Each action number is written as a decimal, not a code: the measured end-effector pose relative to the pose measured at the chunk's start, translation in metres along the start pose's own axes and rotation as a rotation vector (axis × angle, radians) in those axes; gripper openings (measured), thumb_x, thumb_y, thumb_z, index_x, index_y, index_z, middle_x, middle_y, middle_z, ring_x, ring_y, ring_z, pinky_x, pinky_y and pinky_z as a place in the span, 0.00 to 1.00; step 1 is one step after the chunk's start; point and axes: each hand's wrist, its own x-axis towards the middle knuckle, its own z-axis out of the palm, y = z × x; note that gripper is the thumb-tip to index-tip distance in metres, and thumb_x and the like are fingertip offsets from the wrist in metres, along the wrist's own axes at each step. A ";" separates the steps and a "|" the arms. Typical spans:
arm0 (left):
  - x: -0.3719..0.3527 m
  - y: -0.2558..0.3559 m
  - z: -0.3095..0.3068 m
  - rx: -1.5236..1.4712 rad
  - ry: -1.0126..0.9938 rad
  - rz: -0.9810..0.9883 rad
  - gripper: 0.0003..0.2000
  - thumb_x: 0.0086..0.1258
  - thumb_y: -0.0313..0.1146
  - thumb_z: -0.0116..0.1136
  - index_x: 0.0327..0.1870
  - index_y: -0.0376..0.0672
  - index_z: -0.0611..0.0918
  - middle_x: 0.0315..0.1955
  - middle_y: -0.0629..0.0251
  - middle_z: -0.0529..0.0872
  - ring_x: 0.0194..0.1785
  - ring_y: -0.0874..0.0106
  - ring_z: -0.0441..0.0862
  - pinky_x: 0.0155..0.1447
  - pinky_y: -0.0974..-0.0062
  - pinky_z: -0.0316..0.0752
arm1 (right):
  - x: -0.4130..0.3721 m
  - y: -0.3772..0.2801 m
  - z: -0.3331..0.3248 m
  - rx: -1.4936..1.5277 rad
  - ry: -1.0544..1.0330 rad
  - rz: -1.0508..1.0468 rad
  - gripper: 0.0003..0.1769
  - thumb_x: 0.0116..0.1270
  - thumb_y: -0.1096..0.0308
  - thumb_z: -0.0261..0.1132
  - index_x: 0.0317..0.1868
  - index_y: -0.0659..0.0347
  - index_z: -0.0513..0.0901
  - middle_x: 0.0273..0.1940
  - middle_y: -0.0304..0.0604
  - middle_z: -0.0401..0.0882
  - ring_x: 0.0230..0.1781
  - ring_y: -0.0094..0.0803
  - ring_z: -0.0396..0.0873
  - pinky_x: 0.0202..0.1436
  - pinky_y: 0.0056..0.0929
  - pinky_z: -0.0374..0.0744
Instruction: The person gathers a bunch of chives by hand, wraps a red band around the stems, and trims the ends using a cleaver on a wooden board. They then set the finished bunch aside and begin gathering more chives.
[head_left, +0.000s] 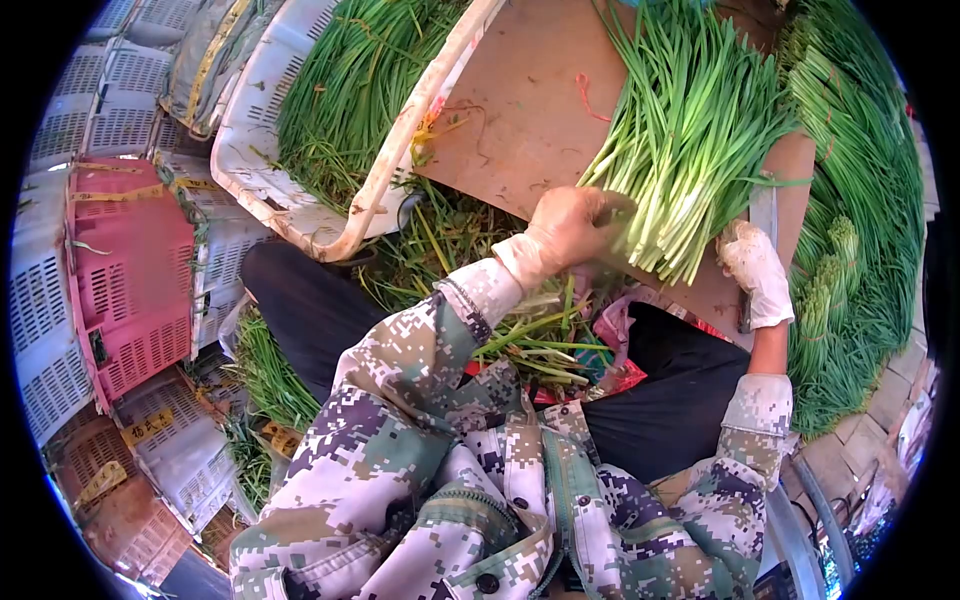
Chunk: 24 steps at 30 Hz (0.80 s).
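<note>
A loose bunch of garlic chives (690,130) lies on a brown board (530,90), its pale stalk ends toward me. At the left edge of those ends is my left hand (572,228), fingers drawn together and slightly blurred; I cannot tell what they pinch. My right hand (757,268), in a dirty whitish glove, is to the right of the stalk ends. Its fingers are curled around a flat metal strip (763,212), which shows above and below the hand.
Left of the board stands a white crate (250,165) holding more chives (350,80). Trimmings (535,345) lie between my legs. Piled chives (860,200) line the right side, some in bundles. A pink crate (135,270) stands among stacked white ones at far left.
</note>
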 end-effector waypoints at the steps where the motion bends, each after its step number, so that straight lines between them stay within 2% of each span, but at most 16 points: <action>1: -0.002 -0.003 0.000 0.060 0.013 0.080 0.14 0.59 0.34 0.65 0.46 0.46 0.85 0.26 0.58 0.85 0.29 0.65 0.85 0.36 0.70 0.79 | 0.000 0.001 0.000 0.009 0.006 -0.011 0.14 0.59 0.62 0.61 0.37 0.66 0.79 0.27 0.56 0.79 0.24 0.49 0.80 0.30 0.43 0.76; 2: -0.004 -0.006 -0.001 0.061 0.012 0.081 0.14 0.59 0.34 0.65 0.46 0.46 0.85 0.26 0.58 0.85 0.29 0.65 0.85 0.36 0.70 0.79 | 0.000 0.002 0.001 0.019 0.013 -0.022 0.14 0.60 0.62 0.61 0.37 0.66 0.79 0.27 0.56 0.79 0.23 0.48 0.80 0.29 0.43 0.77; 4: -0.010 -0.007 -0.005 0.358 -0.153 0.195 0.13 0.58 0.39 0.64 0.43 0.47 0.86 0.28 0.57 0.86 0.33 0.58 0.84 0.38 0.64 0.80 | -0.009 -0.019 -0.007 0.001 0.011 -0.020 0.14 0.60 0.62 0.61 0.37 0.66 0.79 0.28 0.57 0.79 0.24 0.48 0.80 0.30 0.43 0.77; 5: -0.016 -0.007 -0.009 0.364 -0.154 0.195 0.13 0.58 0.39 0.64 0.43 0.47 0.86 0.28 0.57 0.86 0.33 0.58 0.84 0.38 0.64 0.80 | -0.012 -0.027 -0.009 -0.017 0.009 -0.019 0.14 0.59 0.63 0.61 0.37 0.66 0.79 0.28 0.57 0.80 0.24 0.48 0.80 0.30 0.44 0.77; 7: -0.028 0.001 -0.025 0.558 -0.550 0.015 0.13 0.56 0.43 0.62 0.37 0.47 0.87 0.28 0.58 0.86 0.33 0.55 0.83 0.40 0.61 0.79 | -0.005 -0.014 -0.005 -0.012 0.014 -0.029 0.13 0.59 0.63 0.61 0.37 0.67 0.79 0.28 0.56 0.80 0.24 0.47 0.81 0.30 0.42 0.77; 8: -0.033 0.004 -0.033 0.560 -0.553 0.014 0.13 0.56 0.43 0.62 0.37 0.47 0.87 0.28 0.58 0.86 0.33 0.55 0.83 0.40 0.61 0.79 | -0.003 -0.007 -0.002 -0.012 0.015 -0.037 0.13 0.59 0.64 0.61 0.37 0.67 0.79 0.28 0.56 0.80 0.24 0.46 0.81 0.29 0.40 0.78; 10: -0.040 0.007 -0.046 0.483 -0.752 0.016 0.12 0.55 0.45 0.61 0.34 0.48 0.87 0.28 0.56 0.86 0.35 0.54 0.83 0.42 0.60 0.79 | -0.010 -0.032 -0.011 0.084 -0.008 0.047 0.12 0.59 0.65 0.61 0.36 0.67 0.79 0.28 0.55 0.80 0.23 0.45 0.81 0.28 0.39 0.77; 12: -0.032 0.004 -0.056 0.534 -0.641 -0.056 0.12 0.56 0.44 0.61 0.34 0.47 0.87 0.28 0.55 0.86 0.36 0.55 0.84 0.43 0.61 0.79 | -0.012 -0.037 -0.014 0.177 -0.027 0.130 0.11 0.59 0.66 0.61 0.35 0.67 0.79 0.27 0.53 0.80 0.22 0.44 0.80 0.27 0.38 0.77; 14: -0.021 0.007 -0.068 0.489 -0.442 -0.150 0.13 0.56 0.45 0.62 0.34 0.46 0.87 0.29 0.54 0.86 0.36 0.55 0.83 0.43 0.61 0.78 | -0.010 -0.021 -0.011 0.064 0.013 -0.063 0.08 0.59 0.68 0.61 0.32 0.66 0.79 0.25 0.51 0.78 0.20 0.41 0.79 0.26 0.37 0.76; 15: -0.016 0.010 -0.071 0.436 -0.277 -0.181 0.13 0.58 0.44 0.63 0.32 0.43 0.87 0.26 0.55 0.86 0.30 0.59 0.84 0.39 0.65 0.78 | -0.010 -0.016 -0.010 0.060 0.025 -0.073 0.08 0.59 0.68 0.61 0.32 0.66 0.79 0.25 0.51 0.78 0.20 0.41 0.79 0.26 0.37 0.76; 17: 0.011 0.000 -0.071 0.062 -0.127 -0.499 0.14 0.61 0.42 0.63 0.32 0.39 0.86 0.21 0.60 0.85 0.24 0.66 0.83 0.31 0.69 0.78 | -0.008 -0.012 -0.008 0.018 -0.029 -0.060 0.06 0.58 0.71 0.61 0.29 0.65 0.79 0.24 0.48 0.76 0.17 0.38 0.77 0.23 0.36 0.75; 18: 0.025 -0.008 -0.069 0.069 -0.114 -0.489 0.14 0.61 0.42 0.63 0.32 0.39 0.86 0.21 0.60 0.85 0.24 0.66 0.83 0.31 0.69 0.78 | -0.007 -0.022 -0.013 0.027 -0.058 0.006 0.05 0.60 0.71 0.60 0.30 0.64 0.79 0.24 0.48 0.78 0.15 0.33 0.77 0.21 0.32 0.75; 20: 0.060 -0.021 -0.062 -0.191 0.114 -0.635 0.19 0.62 0.48 0.62 0.29 0.37 0.86 0.19 0.60 0.84 0.24 0.67 0.84 0.36 0.69 0.80 | -0.014 -0.037 -0.016 0.157 0.013 0.081 0.06 0.61 0.70 0.59 0.31 0.64 0.78 0.24 0.49 0.79 0.15 0.32 0.77 0.20 0.32 0.74; 21: 0.076 -0.021 -0.059 -0.187 0.116 -0.624 0.19 0.62 0.48 0.62 0.29 0.37 0.86 0.19 0.60 0.84 0.24 0.67 0.84 0.36 0.69 0.80 | -0.018 -0.042 -0.017 0.290 0.070 0.167 0.07 0.62 0.69 0.58 0.31 0.64 0.78 0.23 0.49 0.80 0.14 0.31 0.77 0.19 0.31 0.74; 23: 0.103 -0.017 -0.052 -0.060 0.081 -0.753 0.20 0.63 0.50 0.60 0.30 0.37 0.86 0.20 0.60 0.86 0.24 0.66 0.85 0.35 0.69 0.80 | -0.020 -0.048 -0.019 0.313 0.095 0.162 0.07 0.63 0.69 0.57 0.32 0.64 0.77 0.22 0.50 0.80 0.15 0.30 0.78 0.18 0.30 0.74; 24: 0.110 -0.012 -0.050 -0.019 0.078 -0.744 0.20 0.62 0.50 0.61 0.34 0.37 0.86 0.25 0.55 0.86 0.27 0.65 0.86 0.36 0.70 0.81 | -0.018 -0.047 -0.018 0.313 0.077 0.158 0.07 0.64 0.69 0.57 0.32 0.63 0.77 0.22 0.46 0.79 0.14 0.28 0.76 0.17 0.28 0.72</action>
